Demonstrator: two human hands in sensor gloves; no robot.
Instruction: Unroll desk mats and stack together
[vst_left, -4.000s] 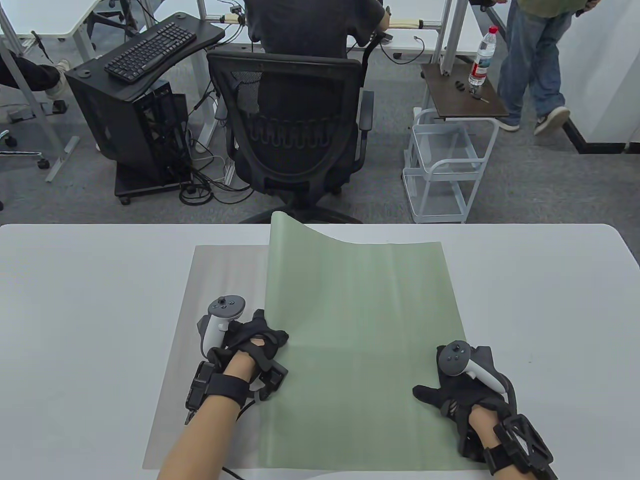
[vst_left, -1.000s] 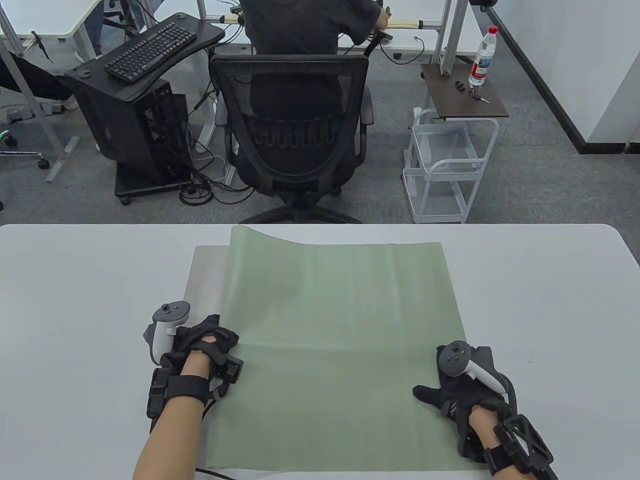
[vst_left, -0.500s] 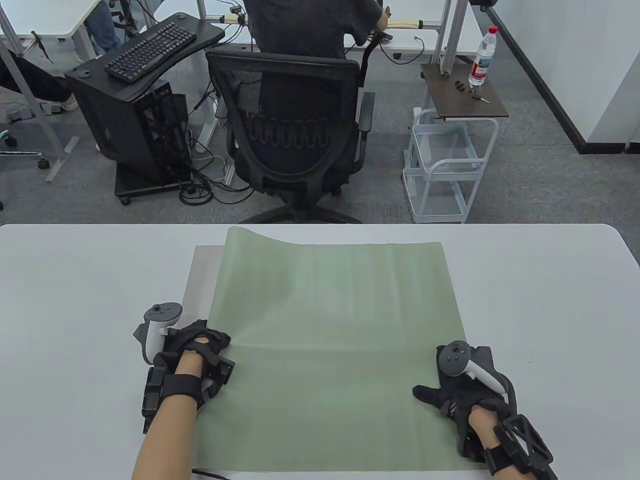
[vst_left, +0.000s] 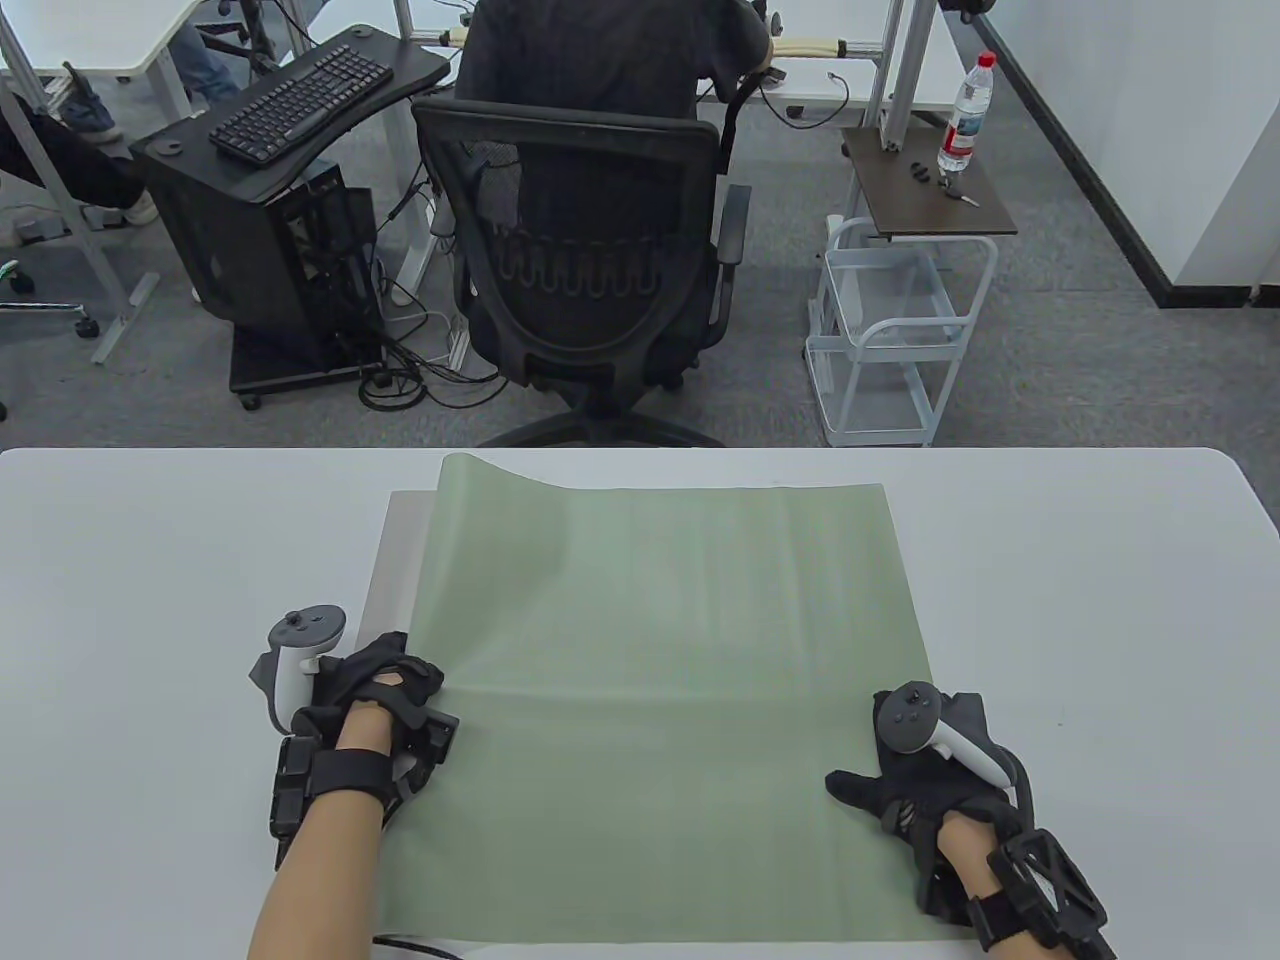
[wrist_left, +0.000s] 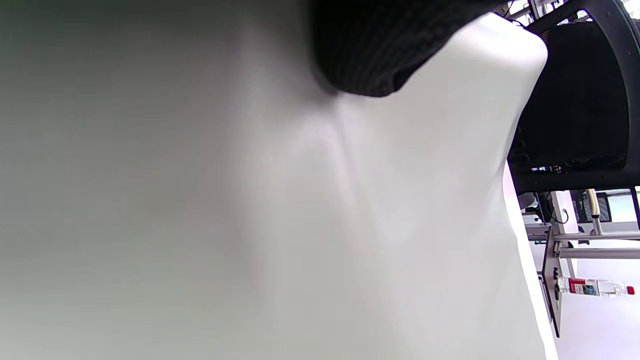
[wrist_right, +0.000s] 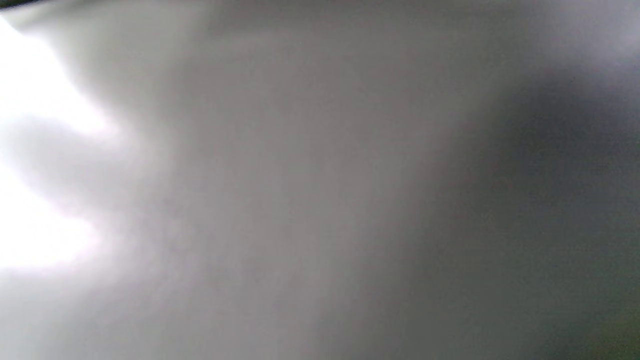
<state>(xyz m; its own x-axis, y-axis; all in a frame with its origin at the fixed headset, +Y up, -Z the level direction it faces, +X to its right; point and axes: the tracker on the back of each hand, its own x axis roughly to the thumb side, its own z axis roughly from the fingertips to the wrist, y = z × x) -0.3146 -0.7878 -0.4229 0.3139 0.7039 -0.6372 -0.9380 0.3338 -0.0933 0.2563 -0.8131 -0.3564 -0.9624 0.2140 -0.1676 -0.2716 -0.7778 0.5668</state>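
Observation:
A pale green desk mat (vst_left: 660, 700) lies almost flat on top of a grey desk mat (vst_left: 395, 550), which shows only as a strip along its left side. The green mat's far left corner still curls up. My left hand (vst_left: 385, 680) grips the green mat's left edge near the front. My right hand (vst_left: 900, 780) rests flat on the mat's front right corner, fingers spread. The left wrist view shows a gloved finger (wrist_left: 370, 50) on pale mat surface (wrist_left: 250, 200). The right wrist view is only a grey blur.
The mats lie mid-table on a white table (vst_left: 150, 600). A black cable (vst_left: 410, 940) shows at the front edge. Beyond the far edge stand an office chair (vst_left: 590, 260) with a seated person and a white cart (vst_left: 890, 330).
My left hand has drawn the green mat's left edge steadily leftward, so it covers more of the grey mat. The raised far corner has dropped lower. My right hand has stayed put.

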